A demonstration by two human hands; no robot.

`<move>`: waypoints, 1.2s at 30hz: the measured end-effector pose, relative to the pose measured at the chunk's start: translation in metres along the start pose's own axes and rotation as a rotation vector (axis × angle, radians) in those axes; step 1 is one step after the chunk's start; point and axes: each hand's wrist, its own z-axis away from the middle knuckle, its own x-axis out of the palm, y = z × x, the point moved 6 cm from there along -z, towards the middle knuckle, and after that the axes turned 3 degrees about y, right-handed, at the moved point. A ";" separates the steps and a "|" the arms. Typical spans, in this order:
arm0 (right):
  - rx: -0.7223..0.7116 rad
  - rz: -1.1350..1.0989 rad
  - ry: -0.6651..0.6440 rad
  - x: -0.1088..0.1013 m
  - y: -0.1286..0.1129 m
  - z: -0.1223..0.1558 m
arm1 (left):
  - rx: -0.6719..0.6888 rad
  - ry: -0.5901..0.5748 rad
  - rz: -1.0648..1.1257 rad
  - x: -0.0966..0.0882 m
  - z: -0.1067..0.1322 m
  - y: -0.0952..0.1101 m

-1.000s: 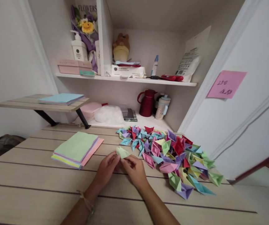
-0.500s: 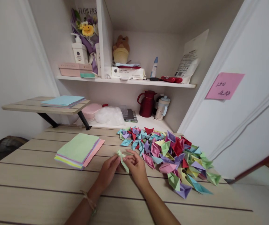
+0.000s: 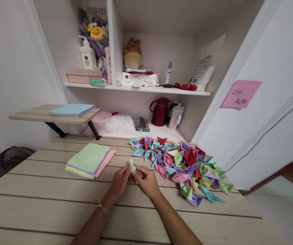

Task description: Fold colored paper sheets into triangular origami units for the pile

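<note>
A small folded piece of light green paper [image 3: 132,165] is held between my two hands, just above the wooden table [image 3: 59,207]. My left hand [image 3: 121,180] pinches its left side between thumb and fingers. From the right, my right hand [image 3: 146,179] grips it too, and its fingers cover the lower part of the paper. To the right of my hands lies a heap of folded paper boats [image 3: 179,163] in many colours. On the left is a stack of square coloured paper [image 3: 89,158], with a light green sheet on top.
A small raised stand [image 3: 39,114] at the back left bears more paper sheets [image 3: 72,109]. Behind the table, a shelf unit [image 3: 136,89] holds a red jug [image 3: 160,111], a cup [image 3: 176,116] and a plastic bag [image 3: 120,124]. A pink note [image 3: 241,94] hangs on the right wall.
My right hand has closed further over the green paper, and its fingers now hide the lower end that showed before. The camera view has shifted slightly.
</note>
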 end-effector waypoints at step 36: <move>-0.196 0.408 -0.046 0.008 -0.015 0.009 | 0.139 -0.006 -0.203 -0.001 0.006 0.015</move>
